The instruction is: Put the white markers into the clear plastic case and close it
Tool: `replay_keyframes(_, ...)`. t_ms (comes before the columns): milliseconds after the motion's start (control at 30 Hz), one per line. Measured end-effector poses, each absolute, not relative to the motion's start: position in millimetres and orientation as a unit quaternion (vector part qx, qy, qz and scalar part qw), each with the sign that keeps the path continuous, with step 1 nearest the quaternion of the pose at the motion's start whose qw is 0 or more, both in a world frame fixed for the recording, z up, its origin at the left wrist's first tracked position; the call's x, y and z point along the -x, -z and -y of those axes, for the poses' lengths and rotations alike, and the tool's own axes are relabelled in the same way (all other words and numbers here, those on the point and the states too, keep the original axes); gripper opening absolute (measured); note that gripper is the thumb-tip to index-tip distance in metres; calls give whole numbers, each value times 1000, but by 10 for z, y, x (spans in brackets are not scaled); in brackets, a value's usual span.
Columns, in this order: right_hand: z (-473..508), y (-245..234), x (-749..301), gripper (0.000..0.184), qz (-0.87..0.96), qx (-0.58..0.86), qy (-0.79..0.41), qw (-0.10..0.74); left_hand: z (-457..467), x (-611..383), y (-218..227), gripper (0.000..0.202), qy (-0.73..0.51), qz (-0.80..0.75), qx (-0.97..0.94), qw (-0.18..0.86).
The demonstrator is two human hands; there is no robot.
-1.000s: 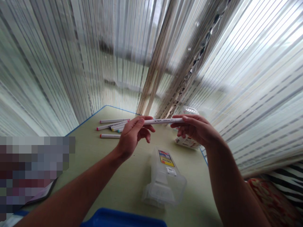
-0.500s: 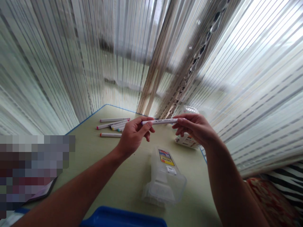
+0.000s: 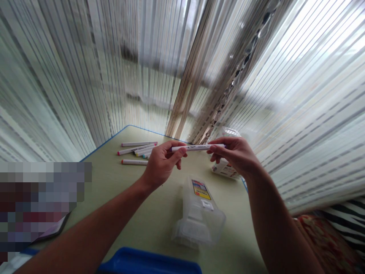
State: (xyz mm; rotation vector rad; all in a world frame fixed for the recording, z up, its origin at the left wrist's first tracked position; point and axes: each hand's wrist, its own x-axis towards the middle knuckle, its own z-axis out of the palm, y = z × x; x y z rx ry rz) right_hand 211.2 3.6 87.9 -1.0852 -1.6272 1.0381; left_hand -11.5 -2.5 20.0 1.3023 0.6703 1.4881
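Note:
A white marker (image 3: 196, 147) with purple ends lies level between my two hands, raised above the table. My left hand (image 3: 164, 161) pinches its left end between thumb and fingers. At the opposite end, the thumb and fingers of my right hand (image 3: 235, 152) are closed on it. Several more white markers (image 3: 138, 144) with pink, yellow, turquoise and orange ends lie on the table to the left, partly behind my left hand. Below the held marker stands a clear plastic case (image 3: 196, 213) with a yellow and blue label.
The pale green table (image 3: 139, 228) has a blue edge. A blue tray (image 3: 151, 262) lies at the near side. Behind my right hand is a white package (image 3: 225, 170). String curtains (image 3: 154, 76) hang behind the table. A blurred-out patch covers the left.
My right fingers have shifted slightly along the marker, and its purple right end now shows past them. The left hand's grip looks the same.

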Motion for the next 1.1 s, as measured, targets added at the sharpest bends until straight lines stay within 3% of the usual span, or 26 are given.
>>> replay_keyframes(1100, -36, -935, -2207, 34, 586, 403, -552, 435, 64, 118, -221, 36, -618, -222, -470, 590)
